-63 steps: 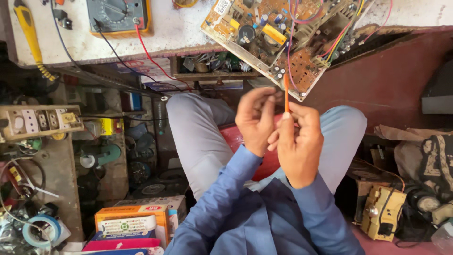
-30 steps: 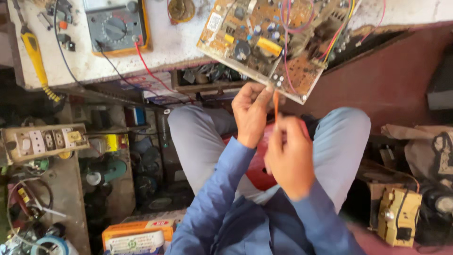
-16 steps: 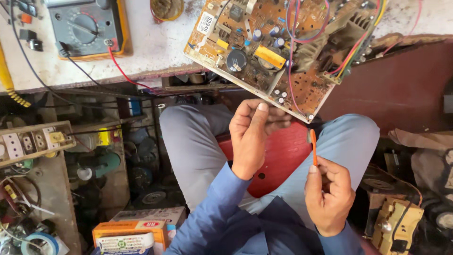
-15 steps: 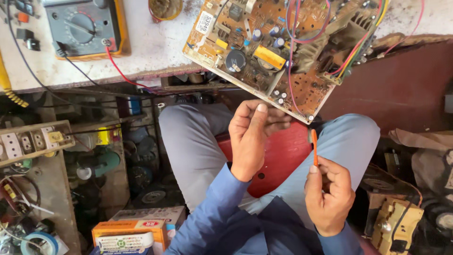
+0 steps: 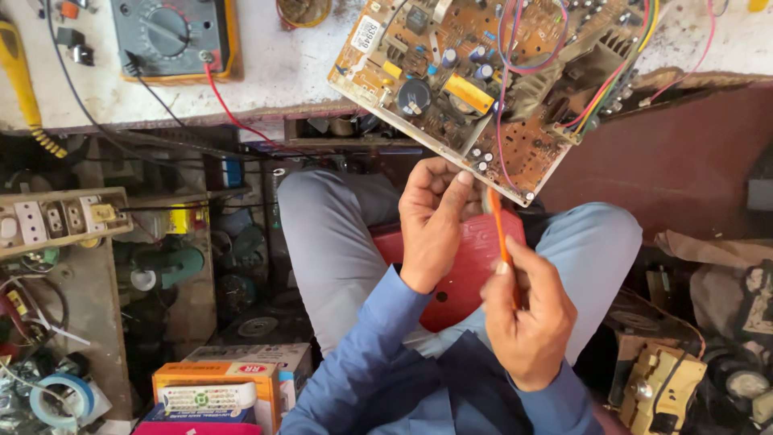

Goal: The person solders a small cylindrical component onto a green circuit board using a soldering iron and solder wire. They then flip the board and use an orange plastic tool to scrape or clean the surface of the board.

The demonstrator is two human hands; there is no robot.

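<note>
A brown circuit board (image 5: 491, 80) with coloured wires overhangs the edge of the white workbench (image 5: 266, 72). My left hand (image 5: 433, 221) is raised just under the board's near edge, fingers curled, touching or nearly touching it. My right hand (image 5: 527, 314) pinches a thin orange tool (image 5: 499, 229), held upright with its tip close to the board's lower corner and to my left fingers. Both hands are over my lap, above a red stool seat (image 5: 463, 270).
A multimeter (image 5: 173, 36) with red and black leads lies on the bench at upper left. A socket strip (image 5: 56, 221) sits at left, a tape roll (image 5: 60, 401) and boxes (image 5: 217, 391) lower left, and a yellowish part (image 5: 656, 383) lower right.
My right hand had drawn away to the right with the orange tool; now it has come back up and left, bringing the tool tip near my left hand and the board's corner.
</note>
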